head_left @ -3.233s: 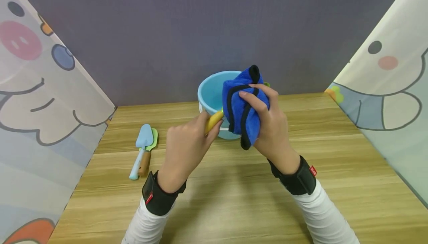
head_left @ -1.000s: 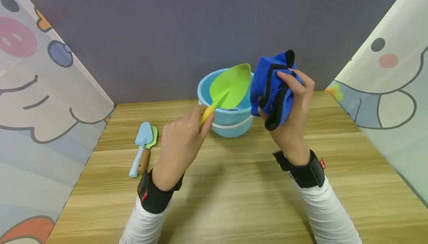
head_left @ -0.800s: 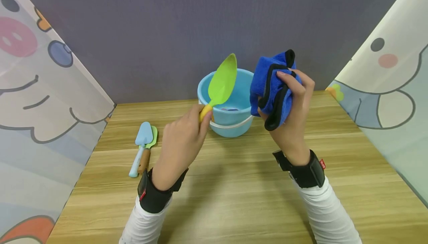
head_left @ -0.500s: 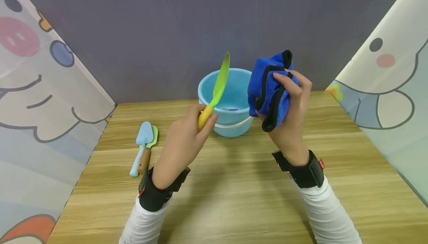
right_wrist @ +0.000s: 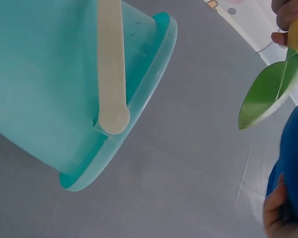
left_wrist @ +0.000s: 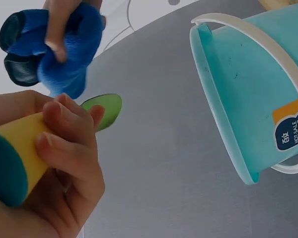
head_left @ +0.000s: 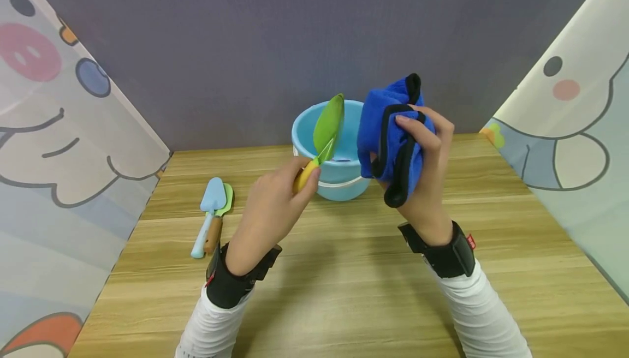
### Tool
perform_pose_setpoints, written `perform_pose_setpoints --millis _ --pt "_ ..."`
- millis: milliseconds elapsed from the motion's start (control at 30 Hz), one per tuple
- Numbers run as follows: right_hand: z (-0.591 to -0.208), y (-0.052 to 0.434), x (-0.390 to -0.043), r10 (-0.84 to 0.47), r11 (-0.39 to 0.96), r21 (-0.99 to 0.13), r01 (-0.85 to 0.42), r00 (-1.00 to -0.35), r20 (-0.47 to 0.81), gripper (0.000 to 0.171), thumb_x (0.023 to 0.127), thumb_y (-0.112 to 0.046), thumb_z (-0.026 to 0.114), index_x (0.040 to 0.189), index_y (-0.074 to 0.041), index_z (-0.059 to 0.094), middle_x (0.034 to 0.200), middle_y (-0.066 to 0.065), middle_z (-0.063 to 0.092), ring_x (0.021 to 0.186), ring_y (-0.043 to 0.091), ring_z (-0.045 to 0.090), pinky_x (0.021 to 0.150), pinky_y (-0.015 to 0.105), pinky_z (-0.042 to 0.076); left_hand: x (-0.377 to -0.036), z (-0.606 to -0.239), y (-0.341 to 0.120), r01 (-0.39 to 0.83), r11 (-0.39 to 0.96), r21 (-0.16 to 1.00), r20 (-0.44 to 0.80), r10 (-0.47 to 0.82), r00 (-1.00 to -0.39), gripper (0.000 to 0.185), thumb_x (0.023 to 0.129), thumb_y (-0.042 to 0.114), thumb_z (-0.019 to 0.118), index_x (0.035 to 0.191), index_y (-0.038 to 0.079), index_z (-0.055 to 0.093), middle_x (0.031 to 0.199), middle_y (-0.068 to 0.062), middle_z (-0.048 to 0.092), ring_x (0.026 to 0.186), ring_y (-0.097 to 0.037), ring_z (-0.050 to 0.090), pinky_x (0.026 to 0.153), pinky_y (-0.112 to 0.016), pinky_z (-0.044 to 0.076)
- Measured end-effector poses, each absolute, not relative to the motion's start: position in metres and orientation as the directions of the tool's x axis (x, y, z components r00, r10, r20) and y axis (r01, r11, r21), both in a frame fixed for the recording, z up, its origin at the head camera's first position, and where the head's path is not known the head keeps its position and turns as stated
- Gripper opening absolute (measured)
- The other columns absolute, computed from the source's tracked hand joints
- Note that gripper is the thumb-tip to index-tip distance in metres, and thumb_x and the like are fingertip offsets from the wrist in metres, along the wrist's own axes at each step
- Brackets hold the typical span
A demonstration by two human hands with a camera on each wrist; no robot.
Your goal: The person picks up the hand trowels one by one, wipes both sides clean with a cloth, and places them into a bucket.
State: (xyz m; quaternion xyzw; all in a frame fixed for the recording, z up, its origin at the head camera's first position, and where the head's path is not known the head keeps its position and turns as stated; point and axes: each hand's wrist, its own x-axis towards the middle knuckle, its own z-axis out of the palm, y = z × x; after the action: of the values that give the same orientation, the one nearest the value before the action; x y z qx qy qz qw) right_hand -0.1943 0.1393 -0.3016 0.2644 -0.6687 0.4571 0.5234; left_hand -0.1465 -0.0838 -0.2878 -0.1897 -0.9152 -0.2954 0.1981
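My left hand [head_left: 270,205] grips the yellow handle of a trowel with a green blade [head_left: 329,123]. The blade is held up in front of and above a light blue bucket [head_left: 344,175], tilted and turned partly edge-on. In the left wrist view the handle's teal end shows, with fingers curled round it. To the right, my right hand [head_left: 427,167] holds a bunched blue cloth [head_left: 388,134] with black edging. A small gap separates the cloth from the trowel blade. Something dark lies low inside the bucket, too little of it showing to tell what.
On the left of the wooden table [head_left: 344,292] lie a small light blue trowel [head_left: 213,197] and a green trowel with a brown handle [head_left: 213,235], overlapping. A grey wall [head_left: 314,36] rises behind the bucket. Cartoon-printed panels [head_left: 565,101] flank both sides.
From lying against the trowel, the cloth moved off to the right, uncovering the blade. My left hand has turned the blade about its handle and lowered its tip. Lately the cloth has drifted slightly back left.
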Motion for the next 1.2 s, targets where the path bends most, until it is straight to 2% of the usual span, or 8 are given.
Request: perform_pose_setpoints --millis 200,333,500,667,800,900,1033,1200 --pt "-0.301 0.129 -0.19 0.157 0.405 -0.244 -0.881 -0.196 0.968 0.049 0.089 -0.053 0.073 0.12 -0.019 0.056 0.123 0.029 0.051 0.118 0.039 0.055 0.105 0.045 0.046 -0.148 -0.289 -0.084 0.463 0.749 0.474 0.446 0.25 -0.86 0.022 0.104 0.027 0.053 0.113 0.008 0.061 0.069 -0.001 0.052 0.057 -0.016 0.048 0.055 -0.03 0.039" --pt "-0.303 0.123 -0.186 0.131 0.401 -0.201 -0.894 -0.162 0.978 0.045 0.091 -0.05 0.072 0.12 -0.018 0.056 0.123 0.026 0.054 0.117 0.035 0.056 0.104 0.042 0.047 -0.15 -0.289 -0.084 0.482 0.74 0.47 0.43 0.285 -0.857 0.024 0.103 0.031 0.058 0.113 0.009 0.058 0.068 0.0 0.05 0.054 -0.014 0.047 0.052 -0.028 0.039" --pt "-0.312 0.116 -0.182 0.005 0.325 -0.131 -0.937 -0.137 0.991 0.039 0.094 -0.041 0.071 0.12 -0.016 0.057 0.131 0.019 0.054 0.12 0.031 0.056 0.106 0.039 0.046 -0.151 -0.291 -0.085 0.532 0.738 0.416 0.451 0.341 -0.825 0.025 0.101 0.032 0.063 0.112 0.009 0.058 0.067 0.001 0.048 0.054 -0.013 0.046 0.052 -0.027 0.038" --pt "-0.318 0.114 -0.177 -0.158 0.258 -0.104 -0.961 -0.148 0.976 0.035 0.095 -0.031 0.072 0.121 -0.013 0.055 0.137 0.018 0.049 0.124 0.035 0.055 0.11 0.039 0.044 -0.151 -0.293 -0.086 0.584 0.746 0.321 0.492 0.396 -0.775 0.02 0.1 0.029 0.064 0.102 0.01 0.058 0.065 0.004 0.043 0.056 -0.012 0.045 0.054 -0.03 0.037" --pt "-0.318 0.116 -0.176 -0.24 0.25 -0.133 -0.959 -0.195 0.951 0.041 0.095 -0.033 0.071 0.127 -0.016 0.053 0.139 0.021 0.045 0.126 0.041 0.053 0.113 0.041 0.043 -0.153 -0.294 -0.088 0.625 0.73 0.276 0.51 0.44 -0.739 0.022 0.097 0.029 0.068 0.097 0.01 0.056 0.065 0.004 0.041 0.056 -0.012 0.044 0.054 -0.029 0.036" --pt "-0.318 0.117 -0.176 -0.26 0.246 -0.15 -0.958 -0.214 0.941 0.042 0.095 -0.034 0.071 0.128 -0.017 0.053 0.138 0.023 0.045 0.125 0.042 0.053 0.112 0.042 0.043 -0.155 -0.295 -0.09 0.652 0.714 0.257 0.519 0.467 -0.716 0.023 0.096 0.028 0.07 0.097 0.009 0.056 0.065 0.004 0.04 0.055 -0.011 0.044 0.052 -0.028 0.036" --pt "-0.319 0.117 -0.177 -0.276 0.25 -0.139 -0.958 -0.208 0.938 0.04 0.096 -0.032 0.07 0.129 -0.019 0.053 0.138 0.023 0.046 0.125 0.042 0.053 0.112 0.043 0.043 -0.155 -0.294 -0.093 0.676 0.697 0.239 0.533 0.488 -0.691 0.025 0.093 0.027 0.074 0.095 0.009 0.057 0.065 0.005 0.041 0.055 -0.01 0.044 0.051 -0.027 0.036" --pt "-0.32 0.118 -0.177 -0.296 0.245 -0.143 -0.959 -0.214 0.931 0.045 0.094 -0.039 0.071 0.132 -0.021 0.053 0.139 0.022 0.045 0.126 0.041 0.053 0.113 0.043 0.043 -0.154 -0.292 -0.095 0.695 0.681 0.229 0.546 0.502 -0.671 0.025 0.091 0.026 0.076 0.093 0.01 0.056 0.066 0.006 0.04 0.054 -0.009 0.044 0.051 -0.025 0.035"
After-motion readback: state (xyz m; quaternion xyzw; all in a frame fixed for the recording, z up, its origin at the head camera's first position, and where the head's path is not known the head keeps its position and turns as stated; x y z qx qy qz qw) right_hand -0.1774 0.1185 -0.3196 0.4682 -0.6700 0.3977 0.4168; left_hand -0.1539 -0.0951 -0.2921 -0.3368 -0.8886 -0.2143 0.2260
